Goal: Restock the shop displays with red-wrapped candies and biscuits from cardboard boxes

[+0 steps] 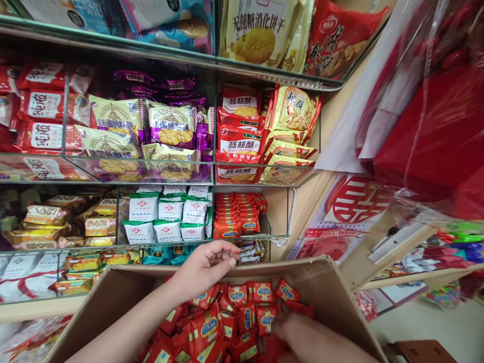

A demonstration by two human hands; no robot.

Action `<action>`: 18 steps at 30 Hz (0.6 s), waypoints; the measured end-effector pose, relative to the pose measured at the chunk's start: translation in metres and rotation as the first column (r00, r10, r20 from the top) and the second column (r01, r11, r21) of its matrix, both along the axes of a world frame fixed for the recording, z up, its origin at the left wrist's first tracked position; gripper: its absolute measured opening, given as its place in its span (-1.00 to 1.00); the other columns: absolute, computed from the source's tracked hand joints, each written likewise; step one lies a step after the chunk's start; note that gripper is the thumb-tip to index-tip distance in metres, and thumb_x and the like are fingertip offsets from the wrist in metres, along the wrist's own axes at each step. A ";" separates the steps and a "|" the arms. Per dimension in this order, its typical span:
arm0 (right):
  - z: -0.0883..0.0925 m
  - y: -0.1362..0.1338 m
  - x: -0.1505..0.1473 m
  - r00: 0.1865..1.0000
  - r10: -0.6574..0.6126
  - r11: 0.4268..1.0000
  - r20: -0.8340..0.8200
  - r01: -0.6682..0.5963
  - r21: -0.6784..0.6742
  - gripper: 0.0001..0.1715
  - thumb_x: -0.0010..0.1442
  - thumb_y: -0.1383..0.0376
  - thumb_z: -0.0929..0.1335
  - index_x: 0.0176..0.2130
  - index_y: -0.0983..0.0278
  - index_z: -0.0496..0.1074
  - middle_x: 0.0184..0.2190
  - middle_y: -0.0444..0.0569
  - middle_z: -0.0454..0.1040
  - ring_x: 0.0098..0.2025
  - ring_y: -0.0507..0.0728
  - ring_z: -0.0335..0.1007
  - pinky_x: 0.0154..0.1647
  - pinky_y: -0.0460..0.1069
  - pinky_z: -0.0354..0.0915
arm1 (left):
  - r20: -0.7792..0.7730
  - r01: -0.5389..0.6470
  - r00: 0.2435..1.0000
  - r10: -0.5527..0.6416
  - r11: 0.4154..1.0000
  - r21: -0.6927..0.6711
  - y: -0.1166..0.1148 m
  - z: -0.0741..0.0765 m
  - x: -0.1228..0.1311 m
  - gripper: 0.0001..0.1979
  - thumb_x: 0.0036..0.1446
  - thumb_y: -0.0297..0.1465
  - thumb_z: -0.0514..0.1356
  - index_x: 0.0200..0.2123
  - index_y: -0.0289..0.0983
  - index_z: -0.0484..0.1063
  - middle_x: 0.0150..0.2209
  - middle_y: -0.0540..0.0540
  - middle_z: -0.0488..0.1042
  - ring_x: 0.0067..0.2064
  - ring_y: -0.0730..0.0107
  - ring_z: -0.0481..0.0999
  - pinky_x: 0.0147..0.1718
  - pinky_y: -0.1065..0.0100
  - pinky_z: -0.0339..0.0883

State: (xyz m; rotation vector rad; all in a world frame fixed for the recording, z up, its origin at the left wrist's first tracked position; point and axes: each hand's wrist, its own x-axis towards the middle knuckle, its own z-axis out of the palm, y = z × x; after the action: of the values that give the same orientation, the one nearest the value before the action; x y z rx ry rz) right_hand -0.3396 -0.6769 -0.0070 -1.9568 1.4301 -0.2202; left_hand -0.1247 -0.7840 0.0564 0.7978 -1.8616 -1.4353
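Observation:
My left hand (212, 264) reaches over the far edge of the cardboard box (310, 269), in front of the lower shelf. Its fingers are loosely curled, with a gap to the thumb, and nothing shows in them. Small red snack packets (206, 325) with blue and yellow labels fill the box in a loose heap. Down in the box, at the right of the heap, is my right hand (295, 327), smeared by motion, so its fingers do not show clearly. Stacked in a shelf compartment just beyond my left hand are orange-red packets (240, 217).
Glass-fronted shelves hold white-and-green packets (168, 217), purple-and-cream biscuit packs (172, 126) and red walnut shortbread packs (240, 138). A glass shelf edge (253, 239) runs near my left hand. Red plastic-wrapped goods (442, 121) hang at the right.

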 end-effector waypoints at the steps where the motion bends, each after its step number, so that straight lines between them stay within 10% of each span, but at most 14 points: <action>1: 0.023 -0.003 -0.001 0.994 -0.030 0.999 0.106 0.027 0.030 -0.86 -0.06 0.28 0.36 -0.38 0.21 0.42 -0.38 -0.11 0.51 -0.31 0.11 0.41 -0.27 -0.04 0.30 | 0.006 0.015 1.000 -0.015 1.000 0.013 0.000 0.001 0.001 -0.76 0.02 -0.29 0.16 -0.23 -0.29 0.37 -0.31 -0.09 0.49 -0.27 0.38 0.45 -0.22 0.30 0.32; 5: 0.075 -0.026 0.004 0.812 -0.243 0.970 0.531 0.210 0.123 -0.74 0.09 0.11 0.27 -0.32 0.26 0.29 -0.49 -0.15 0.44 -0.49 0.02 0.39 -0.50 -0.09 0.29 | -0.001 0.140 0.990 -0.140 0.989 0.050 -0.001 0.004 0.003 -0.64 0.09 -0.24 0.09 -0.05 -0.24 0.32 -0.15 -0.12 0.47 -0.20 0.37 0.46 -0.16 0.29 0.30; 13: 0.055 -0.056 0.037 0.546 -0.271 0.938 0.793 0.334 0.090 -0.61 0.13 0.01 0.20 -0.29 0.28 0.29 -0.62 -0.18 0.38 -0.59 0.02 0.39 -0.60 -0.10 0.32 | -0.100 0.197 0.978 -0.183 0.968 0.153 -0.001 0.006 0.000 -0.62 -0.05 -0.37 0.25 -0.11 -0.30 0.34 -0.27 -0.04 0.53 -0.25 0.44 0.48 -0.20 0.38 0.30; 18: 0.052 -0.053 0.035 0.518 -0.273 0.940 0.810 0.325 0.109 -0.67 0.11 0.07 0.25 -0.25 0.28 0.26 -0.52 -0.15 0.40 -0.54 0.01 0.40 -0.60 -0.11 0.33 | -0.170 0.178 0.975 -0.144 0.962 0.209 -0.003 0.005 -0.002 -0.63 -0.07 -0.43 0.26 -0.14 -0.32 0.32 -0.30 -0.02 0.53 -0.26 0.49 0.48 -0.19 0.39 0.31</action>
State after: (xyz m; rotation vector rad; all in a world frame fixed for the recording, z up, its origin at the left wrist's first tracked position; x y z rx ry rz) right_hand -0.3042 -0.7297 0.0455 -1.2776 1.0736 -1.1880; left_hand -0.1265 -0.7873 0.0614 0.6299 -1.7012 -1.7808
